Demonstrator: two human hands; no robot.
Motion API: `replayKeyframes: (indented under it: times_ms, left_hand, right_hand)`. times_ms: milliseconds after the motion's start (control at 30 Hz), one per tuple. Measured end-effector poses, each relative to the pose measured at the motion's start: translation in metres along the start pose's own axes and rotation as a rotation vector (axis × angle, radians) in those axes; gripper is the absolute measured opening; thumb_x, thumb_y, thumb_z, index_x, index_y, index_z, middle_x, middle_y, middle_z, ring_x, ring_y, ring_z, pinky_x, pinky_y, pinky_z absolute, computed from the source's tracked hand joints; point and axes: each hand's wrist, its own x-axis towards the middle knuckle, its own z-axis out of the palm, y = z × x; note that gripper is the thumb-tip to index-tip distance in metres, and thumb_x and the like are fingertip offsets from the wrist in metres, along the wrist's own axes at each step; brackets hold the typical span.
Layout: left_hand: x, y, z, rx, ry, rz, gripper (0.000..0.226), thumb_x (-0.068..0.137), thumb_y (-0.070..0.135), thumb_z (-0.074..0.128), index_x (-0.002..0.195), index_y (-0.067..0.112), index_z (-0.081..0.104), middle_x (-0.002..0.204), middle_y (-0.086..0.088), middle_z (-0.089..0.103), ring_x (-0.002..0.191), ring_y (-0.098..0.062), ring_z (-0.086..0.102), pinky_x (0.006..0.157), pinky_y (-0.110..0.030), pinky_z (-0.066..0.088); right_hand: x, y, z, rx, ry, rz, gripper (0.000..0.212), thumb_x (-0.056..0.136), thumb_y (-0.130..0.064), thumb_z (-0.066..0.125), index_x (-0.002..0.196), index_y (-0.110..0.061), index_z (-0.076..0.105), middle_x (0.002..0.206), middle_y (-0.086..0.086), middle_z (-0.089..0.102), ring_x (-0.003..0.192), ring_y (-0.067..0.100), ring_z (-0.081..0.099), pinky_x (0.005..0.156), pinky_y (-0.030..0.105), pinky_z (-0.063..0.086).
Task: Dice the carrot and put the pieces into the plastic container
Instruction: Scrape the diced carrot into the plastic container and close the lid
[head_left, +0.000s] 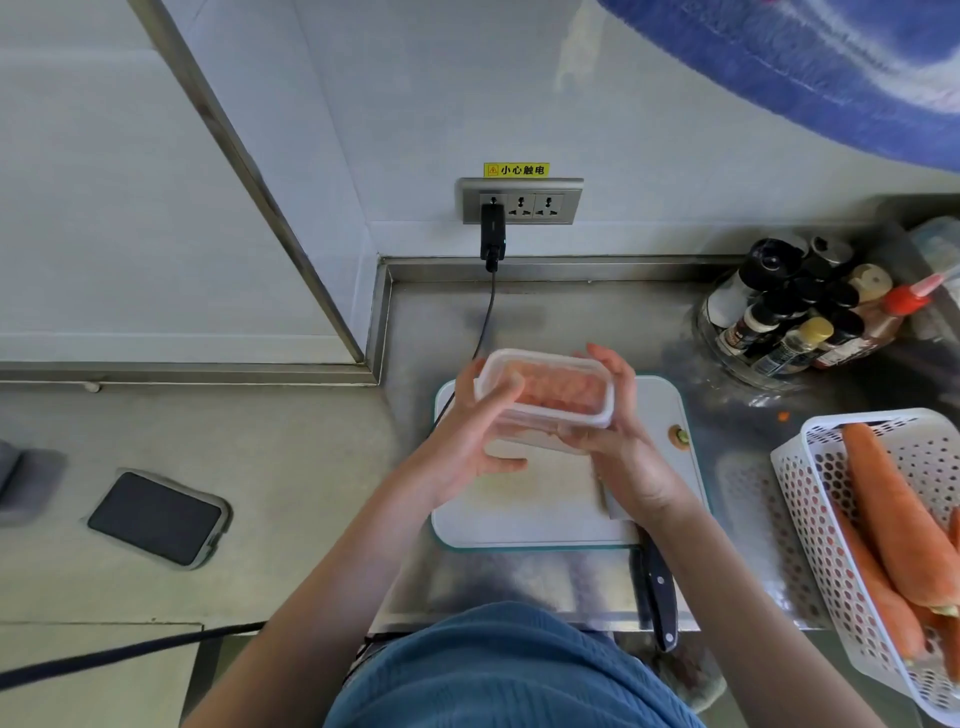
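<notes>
Both hands are holding the lidded container.
Left hand (470, 439) and right hand (621, 431) are gripping the container (545, 397) above the board (524, 512).

1. This place is a kitchen: the desk (545, 312) is of stainless steel with a raised back edge.
2. A cutting board (530, 514), a knife (657, 587) and seasoning bottles (800, 312) are on it.
3. A white basket (810, 499) holds whole carrots (893, 509).

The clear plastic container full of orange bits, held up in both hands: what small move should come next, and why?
Probably set the clear plastic container down on the steel counter beside the white cutting board. The diced carrot pieces are already inside, the board looks bare, and the left hand and right hand both hold the container, so neither is free.
</notes>
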Motion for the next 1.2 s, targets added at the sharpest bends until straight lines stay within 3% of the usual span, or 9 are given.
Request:
replayKeyframes:
  times_ms: [133, 233, 367, 533, 733, 867, 933, 1067, 1200]
  left_hand:
    - [0.01, -0.023, -0.001, 0.113, 0.137, 0.134, 0.039, 0.077, 0.028, 0.072, 0.112, 0.021, 0.058, 0.099, 0.005, 0.068, 0.096, -0.009, 0.063, 0.081, -0.024, 0.05]
    - [0.016, -0.037, -0.007, 0.201, 0.112, 0.151, 0.043, 0.085, 0.014, 0.069, 0.124, 0.016, 0.051, 0.105, 0.003, 0.065, 0.097, -0.004, 0.061, 0.08, -0.015, 0.046]
    - [0.049, -0.045, -0.024, 0.393, 0.288, 0.207, 0.028, 0.083, 0.025, 0.07, 0.105, 0.01, 0.06, 0.09, -0.007, 0.066, 0.075, -0.012, 0.064, 0.064, -0.02, 0.05]
    - [0.108, -0.039, -0.031, 0.425, 0.408, 0.059, 0.021, 0.089, 0.018, 0.063, 0.11, 0.014, 0.061, 0.08, 0.001, 0.063, 0.065, -0.017, 0.063, 0.051, -0.02, 0.042]
    - [0.15, -0.041, -0.032, 0.656, 0.396, 0.035, 0.048, 0.085, 0.005, 0.045, 0.13, 0.021, 0.049, 0.103, -0.009, 0.065, 0.08, -0.024, 0.06, 0.054, -0.026, 0.037]
    - [0.162, -0.041, -0.038, 0.722, 0.363, -0.042, 0.064, 0.087, 0.008, 0.033, 0.145, 0.034, 0.023, 0.113, -0.008, 0.059, 0.062, -0.018, 0.051, 0.043, -0.021, 0.035]
    - [0.158, -0.039, -0.035, 0.744, 0.371, -0.034, 0.061, 0.089, 0.008, 0.035, 0.144, 0.03, 0.023, 0.108, -0.008, 0.059, 0.061, -0.016, 0.05, 0.039, -0.018, 0.034]
    - [0.125, -0.052, -0.033, 0.846, 0.446, 0.077, 0.058, 0.094, 0.006, 0.041, 0.147, 0.014, 0.021, 0.139, 0.003, 0.04, 0.113, -0.014, 0.049, 0.077, -0.018, 0.042]
    - [0.097, -0.091, -0.05, 1.164, 0.448, 0.062, 0.061, 0.095, 0.009, 0.042, 0.148, 0.003, 0.013, 0.157, -0.01, 0.014, 0.143, -0.02, 0.014, 0.112, -0.023, 0.011]
  right_hand:
    - [0.015, 0.02, -0.012, -0.228, -0.009, 0.117, 0.083, 0.087, -0.01, 0.064, 0.151, -0.024, 0.013, 0.13, -0.009, 0.053, 0.125, 0.016, 0.05, 0.093, 0.013, 0.039]
    - [0.021, 0.039, -0.014, -0.186, 0.057, 0.227, 0.067, 0.093, -0.029, 0.06, 0.141, -0.014, 0.015, 0.117, -0.003, 0.063, 0.115, 0.02, 0.06, 0.099, 0.034, 0.046]
    - [0.052, 0.038, -0.009, -0.326, 0.234, 0.129, 0.04, 0.092, -0.008, 0.06, 0.118, -0.01, 0.029, 0.099, 0.0, 0.057, 0.082, 0.01, 0.06, 0.06, 0.016, 0.052]
    - [0.108, 0.036, -0.025, -0.585, 0.37, 0.088, 0.048, 0.1, -0.022, 0.047, 0.145, -0.018, 0.03, 0.12, 0.008, 0.056, 0.109, 0.028, 0.056, 0.087, 0.032, 0.045]
    - [0.16, 0.048, -0.037, -0.852, 0.189, 0.288, 0.063, 0.104, -0.024, 0.031, 0.152, -0.028, -0.01, 0.145, 0.023, 0.037, 0.099, 0.034, 0.057, 0.071, 0.031, 0.043]
    - [0.176, 0.062, -0.044, -0.971, 0.151, 0.374, 0.064, 0.103, -0.033, 0.026, 0.148, -0.034, -0.019, 0.16, 0.015, 0.008, 0.147, 0.034, 0.004, 0.11, 0.052, 0.03]
    - [0.175, 0.057, -0.049, -0.968, 0.156, 0.342, 0.061, 0.103, -0.037, 0.026, 0.151, -0.033, -0.011, 0.159, 0.017, 0.009, 0.145, 0.037, 0.013, 0.11, 0.053, 0.029]
    - [0.153, 0.049, -0.08, -0.964, 0.497, 0.203, 0.045, 0.102, -0.022, 0.029, 0.147, -0.02, 0.035, 0.142, 0.014, 0.046, 0.124, 0.035, 0.048, 0.1, 0.039, 0.04]
    - [0.13, 0.056, -0.108, -1.144, 0.355, 0.201, 0.029, 0.094, -0.007, 0.043, 0.113, -0.011, 0.065, 0.12, 0.013, 0.06, 0.105, 0.032, 0.056, 0.083, 0.032, 0.043]
